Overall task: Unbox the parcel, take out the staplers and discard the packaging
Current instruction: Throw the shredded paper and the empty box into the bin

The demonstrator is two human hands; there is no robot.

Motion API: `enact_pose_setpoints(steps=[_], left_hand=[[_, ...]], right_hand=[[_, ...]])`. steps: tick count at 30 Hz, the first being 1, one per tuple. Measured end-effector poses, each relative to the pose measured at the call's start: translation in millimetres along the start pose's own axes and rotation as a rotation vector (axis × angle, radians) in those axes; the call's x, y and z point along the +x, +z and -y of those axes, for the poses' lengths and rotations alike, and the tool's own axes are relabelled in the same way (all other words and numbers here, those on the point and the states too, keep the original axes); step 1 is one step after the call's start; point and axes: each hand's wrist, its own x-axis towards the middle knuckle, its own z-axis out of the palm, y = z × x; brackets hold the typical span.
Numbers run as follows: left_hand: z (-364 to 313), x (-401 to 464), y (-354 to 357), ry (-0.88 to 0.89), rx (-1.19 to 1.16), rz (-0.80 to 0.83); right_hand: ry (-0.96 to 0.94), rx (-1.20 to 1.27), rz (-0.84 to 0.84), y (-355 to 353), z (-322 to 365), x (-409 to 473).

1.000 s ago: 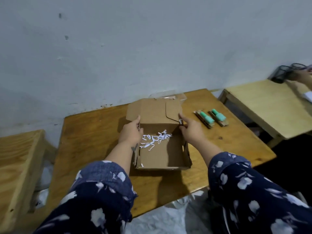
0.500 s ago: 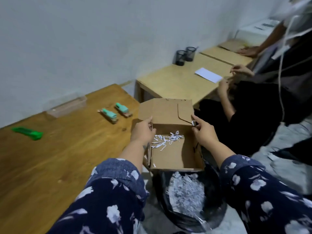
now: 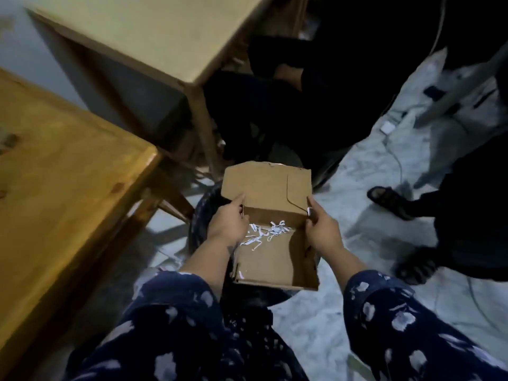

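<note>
An open brown cardboard box [image 3: 275, 259] with its lid flap up hangs over a black bin [image 3: 202, 215] on the floor. White paper shreds [image 3: 265, 233] lie inside the box near its hinge. My left hand [image 3: 226, 224] grips the box's left wall, thumb along the flap. On the right wall my right hand [image 3: 323, 232] holds the box the same way. The bin is mostly hidden under the box. No staplers are in view.
A wooden table [image 3: 63, 193] stands at the left, a paler table [image 3: 154, 37] behind it. Another person in dark clothes sits at the right, with sandalled feet [image 3: 390, 200] on the pale floor. Cables [image 3: 395, 149] run across the floor.
Both hands carried the box off the table to the right and down over the bin. My view swung down to the floor, and the staplers left on the table dropped out of sight.
</note>
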Motion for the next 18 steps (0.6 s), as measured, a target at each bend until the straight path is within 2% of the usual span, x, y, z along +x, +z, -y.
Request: enact_pose_setpoints(steps=[8, 11, 15, 18], left_hand=[[119.1, 94.5, 133.1, -0.133, 0.038, 0.183], [149.4, 115.0, 168.1, -0.188, 0.013, 0.206], [157.2, 115.7, 177.3, -0.261, 0.032, 0.274], [145.3, 107.4, 157.6, -0.208, 0.035, 0.301]], right_hand=[[0.176, -0.030, 0.142, 136.1, -101.6, 83.8], [0.259, -0.106, 0.262, 170.3, -122.6, 104.9], [0.323, -0.152, 0.379, 181.5, -120.7, 113.3], [0.311, -0.177, 0.464, 162.2, -99.6, 110.7]])
